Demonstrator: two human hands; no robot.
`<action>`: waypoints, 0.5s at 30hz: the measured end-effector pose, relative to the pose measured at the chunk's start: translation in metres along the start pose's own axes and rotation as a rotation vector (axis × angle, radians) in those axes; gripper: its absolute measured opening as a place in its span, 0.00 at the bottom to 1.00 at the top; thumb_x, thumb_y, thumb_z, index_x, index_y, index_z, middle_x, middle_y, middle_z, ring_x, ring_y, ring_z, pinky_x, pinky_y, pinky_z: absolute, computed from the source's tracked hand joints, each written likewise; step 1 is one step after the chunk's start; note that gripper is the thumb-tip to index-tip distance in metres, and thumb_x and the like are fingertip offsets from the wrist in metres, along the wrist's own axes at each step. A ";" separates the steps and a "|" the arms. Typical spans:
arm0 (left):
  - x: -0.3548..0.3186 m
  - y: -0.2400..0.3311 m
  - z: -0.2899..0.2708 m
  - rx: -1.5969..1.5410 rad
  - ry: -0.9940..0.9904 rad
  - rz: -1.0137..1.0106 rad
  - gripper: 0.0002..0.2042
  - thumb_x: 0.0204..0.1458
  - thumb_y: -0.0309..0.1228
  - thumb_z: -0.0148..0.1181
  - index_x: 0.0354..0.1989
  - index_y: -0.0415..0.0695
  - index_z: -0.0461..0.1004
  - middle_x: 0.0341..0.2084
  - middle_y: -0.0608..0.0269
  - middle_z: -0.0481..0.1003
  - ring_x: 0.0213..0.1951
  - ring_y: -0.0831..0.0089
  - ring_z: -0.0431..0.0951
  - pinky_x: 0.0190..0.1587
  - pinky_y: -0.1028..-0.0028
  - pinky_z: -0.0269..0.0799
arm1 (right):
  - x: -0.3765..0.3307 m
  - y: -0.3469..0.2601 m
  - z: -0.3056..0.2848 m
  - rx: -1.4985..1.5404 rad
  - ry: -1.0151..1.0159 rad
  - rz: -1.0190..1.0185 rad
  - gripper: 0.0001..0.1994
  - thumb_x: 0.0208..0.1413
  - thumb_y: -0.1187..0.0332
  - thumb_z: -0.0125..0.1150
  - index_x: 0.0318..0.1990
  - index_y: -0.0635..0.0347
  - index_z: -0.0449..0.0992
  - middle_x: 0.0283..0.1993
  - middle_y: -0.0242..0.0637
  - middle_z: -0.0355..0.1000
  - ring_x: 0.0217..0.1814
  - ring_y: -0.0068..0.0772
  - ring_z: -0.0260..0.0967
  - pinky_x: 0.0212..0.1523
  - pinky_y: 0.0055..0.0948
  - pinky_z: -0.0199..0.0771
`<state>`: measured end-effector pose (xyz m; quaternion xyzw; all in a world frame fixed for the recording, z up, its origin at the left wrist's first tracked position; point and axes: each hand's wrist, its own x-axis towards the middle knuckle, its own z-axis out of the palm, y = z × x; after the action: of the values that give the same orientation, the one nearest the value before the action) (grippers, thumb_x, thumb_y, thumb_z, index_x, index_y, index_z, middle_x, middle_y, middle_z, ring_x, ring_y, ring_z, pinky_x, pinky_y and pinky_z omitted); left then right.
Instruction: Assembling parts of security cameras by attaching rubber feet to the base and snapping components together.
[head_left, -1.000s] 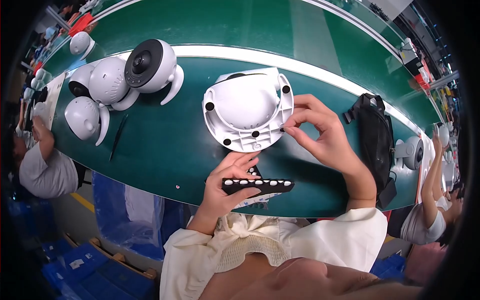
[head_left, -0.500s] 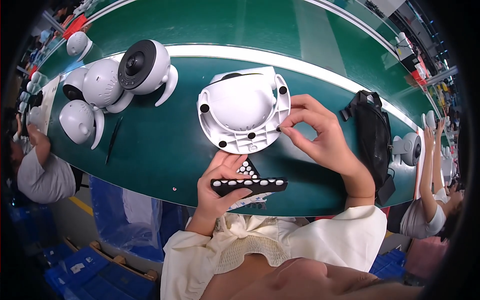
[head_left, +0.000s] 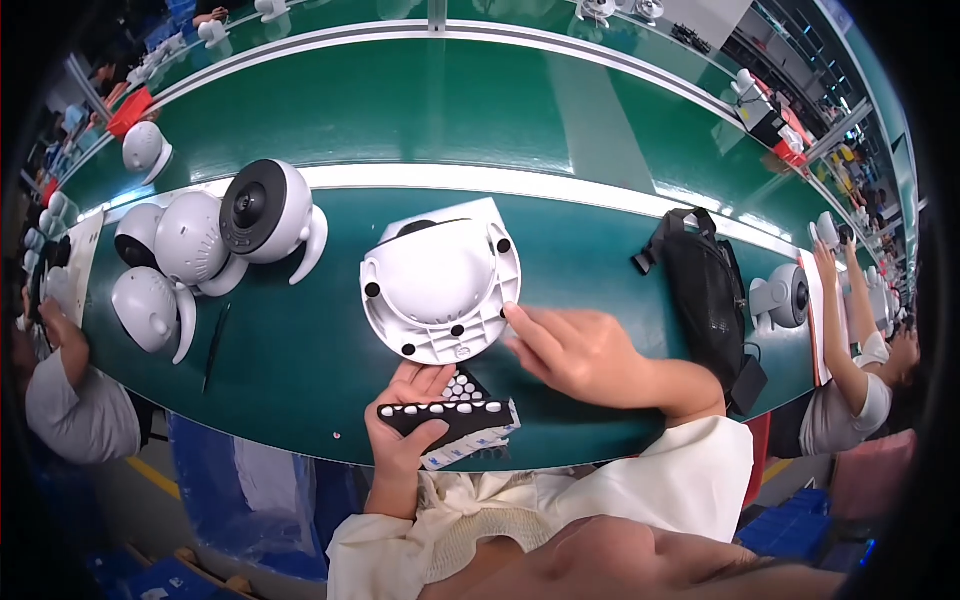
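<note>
Moved: right hand (head_left: 580,352) slid down to the base's (head_left: 440,285) 4 o'clock rim, fingertip pressing.
Left hand (head_left: 405,425): clamps black strip (head_left: 445,412).

Green bench (head_left: 300,350) with a white stripe carries a white base plate (head_left: 440,285), four round white cameras (head_left: 265,210) at left, a black bag (head_left: 705,290), possibly tweezers (head_left: 212,345), another camera (head_left: 785,297) far right.

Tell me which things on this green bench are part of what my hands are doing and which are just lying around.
In use: white dome base, touched at its edge by the right hand; black strip of white dots held by the left hand.

Lying about: three finished white round cameras, black tweezers, black bag.
</note>
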<state>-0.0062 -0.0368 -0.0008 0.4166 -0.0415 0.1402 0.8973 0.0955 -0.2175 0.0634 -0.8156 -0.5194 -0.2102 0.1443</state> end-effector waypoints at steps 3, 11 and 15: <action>0.003 -0.001 -0.001 0.000 -0.009 0.005 0.09 0.37 0.19 0.61 0.27 0.32 0.67 0.50 0.34 0.55 0.54 0.45 0.58 0.56 0.53 0.52 | -0.007 -0.011 0.000 -0.237 -0.237 -0.010 0.26 0.44 0.69 0.56 0.50 0.76 0.61 0.18 0.31 0.59 0.14 0.24 0.58 0.13 0.23 0.59; -0.001 0.003 0.001 0.045 0.089 -0.083 0.07 0.39 0.16 0.56 0.27 0.32 0.66 0.39 0.39 0.68 0.47 0.52 0.69 0.51 0.61 0.62 | 0.003 0.005 -0.004 -0.020 -0.185 0.031 0.24 0.42 0.73 0.57 0.51 0.68 0.63 0.19 0.33 0.61 0.17 0.29 0.61 0.17 0.25 0.62; -0.008 0.008 0.014 0.472 0.191 -0.079 0.08 0.37 0.19 0.62 0.27 0.36 0.70 0.23 0.67 0.72 0.27 0.86 0.68 0.31 0.84 0.65 | 0.016 0.005 -0.021 0.393 -0.022 0.032 0.17 0.42 0.71 0.59 0.43 0.60 0.70 0.26 0.38 0.66 0.24 0.38 0.65 0.24 0.29 0.65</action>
<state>-0.0159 -0.0439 0.0129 0.6008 0.0936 0.1494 0.7797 0.1019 -0.2163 0.0892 -0.7821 -0.5391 -0.0936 0.2983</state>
